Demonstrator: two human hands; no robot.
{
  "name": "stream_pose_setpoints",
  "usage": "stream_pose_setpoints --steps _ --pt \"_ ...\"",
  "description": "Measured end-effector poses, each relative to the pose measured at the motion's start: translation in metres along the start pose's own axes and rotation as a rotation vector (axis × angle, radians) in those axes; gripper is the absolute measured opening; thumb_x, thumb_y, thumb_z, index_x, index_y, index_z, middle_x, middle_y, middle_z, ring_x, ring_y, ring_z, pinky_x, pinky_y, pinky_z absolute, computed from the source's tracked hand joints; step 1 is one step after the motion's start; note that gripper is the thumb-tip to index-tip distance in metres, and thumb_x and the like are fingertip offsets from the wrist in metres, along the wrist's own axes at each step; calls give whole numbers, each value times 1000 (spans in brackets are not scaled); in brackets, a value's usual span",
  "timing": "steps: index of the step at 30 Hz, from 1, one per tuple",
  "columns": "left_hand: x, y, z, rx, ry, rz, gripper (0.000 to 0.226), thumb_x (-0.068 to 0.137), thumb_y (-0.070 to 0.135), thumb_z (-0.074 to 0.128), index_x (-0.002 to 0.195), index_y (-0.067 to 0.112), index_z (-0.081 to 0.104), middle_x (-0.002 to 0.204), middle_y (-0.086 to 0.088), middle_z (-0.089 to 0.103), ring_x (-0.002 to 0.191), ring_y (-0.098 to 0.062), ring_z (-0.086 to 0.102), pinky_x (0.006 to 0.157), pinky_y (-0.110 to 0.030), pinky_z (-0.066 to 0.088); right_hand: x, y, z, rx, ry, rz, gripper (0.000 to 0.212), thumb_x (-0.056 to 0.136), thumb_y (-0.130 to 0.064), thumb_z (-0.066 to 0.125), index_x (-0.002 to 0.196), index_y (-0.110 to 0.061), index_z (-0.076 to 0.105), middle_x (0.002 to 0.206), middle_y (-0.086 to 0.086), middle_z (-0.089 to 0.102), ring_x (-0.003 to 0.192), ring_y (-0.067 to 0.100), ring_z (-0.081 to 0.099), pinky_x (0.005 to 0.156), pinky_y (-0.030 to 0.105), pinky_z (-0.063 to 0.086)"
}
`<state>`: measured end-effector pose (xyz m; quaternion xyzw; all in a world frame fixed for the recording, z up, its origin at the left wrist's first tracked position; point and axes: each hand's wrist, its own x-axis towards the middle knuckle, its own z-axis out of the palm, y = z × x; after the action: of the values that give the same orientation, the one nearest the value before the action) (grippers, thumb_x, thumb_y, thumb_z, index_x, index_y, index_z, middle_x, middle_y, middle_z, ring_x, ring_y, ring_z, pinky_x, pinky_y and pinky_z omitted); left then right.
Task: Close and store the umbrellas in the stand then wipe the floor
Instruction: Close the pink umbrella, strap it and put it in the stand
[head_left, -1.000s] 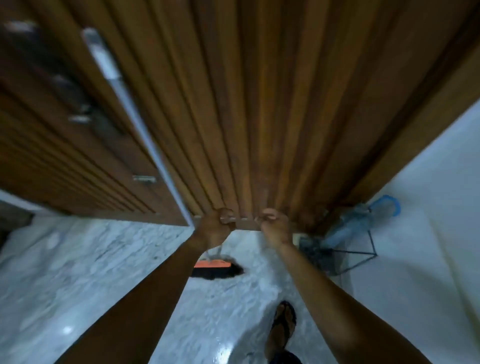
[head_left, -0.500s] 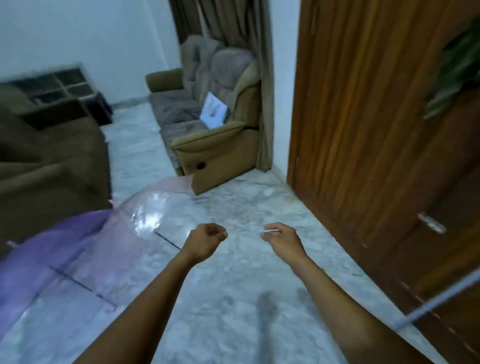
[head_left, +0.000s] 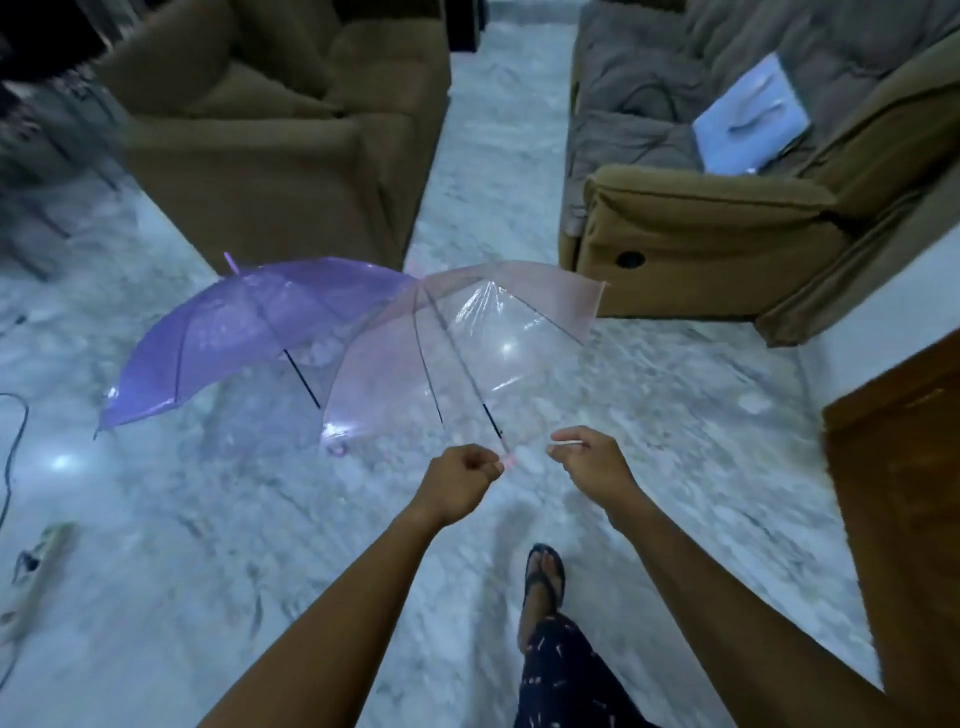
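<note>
Two open umbrellas lie on the marble floor (head_left: 218, 530). The purple umbrella (head_left: 244, 332) is to the left, and the clear pink-tinted umbrella (head_left: 467, 343) overlaps its right side. The clear one's dark shaft runs down to a pink handle end just in front of my hands. My left hand (head_left: 460, 480) is curled into a fist beside that handle end, with nothing visible in it. My right hand (head_left: 589, 460) pinches a small thin white piece (head_left: 566, 443) between thumb and fingers. No umbrella stand is in view.
A brown armchair (head_left: 280, 135) stands behind the umbrellas at the left. A recliner sofa (head_left: 727, 208) with a white sheet (head_left: 750, 124) on it stands at the right. A wooden door (head_left: 904, 493) is at the right edge and a dark cable (head_left: 15, 441) at the left. My sandalled foot (head_left: 543, 577) is below my hands.
The view has swung from the wooden door round to the room, and both umbrellas are now in front of me. My hands keep the same raised pose.
</note>
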<state>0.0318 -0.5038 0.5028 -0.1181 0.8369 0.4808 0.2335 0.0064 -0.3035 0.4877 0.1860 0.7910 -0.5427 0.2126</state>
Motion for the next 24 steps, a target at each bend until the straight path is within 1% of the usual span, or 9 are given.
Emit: stream_pose_setpoints --steps 2,6,11,13,15,18,21,23,24 --pt "48 -9 12 -31 25 -98 21 93 32 66 107 17 73 111 -1 72 109 -19 64 88 -24 43 61 3 3 -64 -45 38 11 88 -25 74 98 -23 69 105 5 70 97 27 67 80 35 52" --pt "139 -35 52 -77 -22 -226 27 93 35 66 114 18 70 113 0 69 104 -14 61 85 -21 39 166 33 15 -127 -81 142 11 89 -26 70 99 -24 69 92 5 72 74 22 64 68 33 51" --pt "260 -108 99 -118 -11 -318 30 95 37 63 121 23 66 109 4 65 105 -14 60 83 -23 40 289 110 51 -159 -132 187 12 90 -32 69 97 -22 73 95 1 72 84 22 66 78 36 55" --pt "308 -147 114 -116 21 -330 27 95 37 63 118 23 67 114 1 68 107 -17 62 89 -26 45 334 142 71 -156 -135 172 16 88 -31 71 98 -19 74 95 1 72 83 20 65 80 34 53" --pt "349 -181 124 -143 40 -332 21 96 36 62 113 26 68 117 0 68 107 -20 64 93 -30 49 377 172 92 -189 -141 135 16 90 -27 67 99 -16 75 100 3 73 92 22 66 85 34 52" --pt "409 -231 136 -195 86 -310 15 98 36 57 106 29 68 119 2 66 113 -21 61 103 -35 46 441 207 126 -192 -180 64 19 95 -24 60 96 -11 74 101 6 73 99 27 67 90 38 53" --pt "465 -270 147 -313 180 -274 24 100 32 54 120 25 65 121 0 63 113 -20 58 97 -36 47 499 218 154 -175 -253 -26 19 99 -17 55 102 -9 73 99 4 68 91 19 62 82 30 49" --pt "500 -290 152 -357 221 -207 35 102 31 48 137 25 55 137 1 56 124 -19 53 108 -39 42 533 214 173 -151 -285 -97 22 102 -12 51 115 -7 68 107 6 65 95 17 58 76 24 46" --pt "517 -293 151 -377 228 -187 41 104 32 44 144 26 46 146 1 49 132 -20 49 113 -43 37 548 207 182 -119 -299 -119 27 103 -9 49 126 -5 63 118 11 64 103 19 58 78 22 46"
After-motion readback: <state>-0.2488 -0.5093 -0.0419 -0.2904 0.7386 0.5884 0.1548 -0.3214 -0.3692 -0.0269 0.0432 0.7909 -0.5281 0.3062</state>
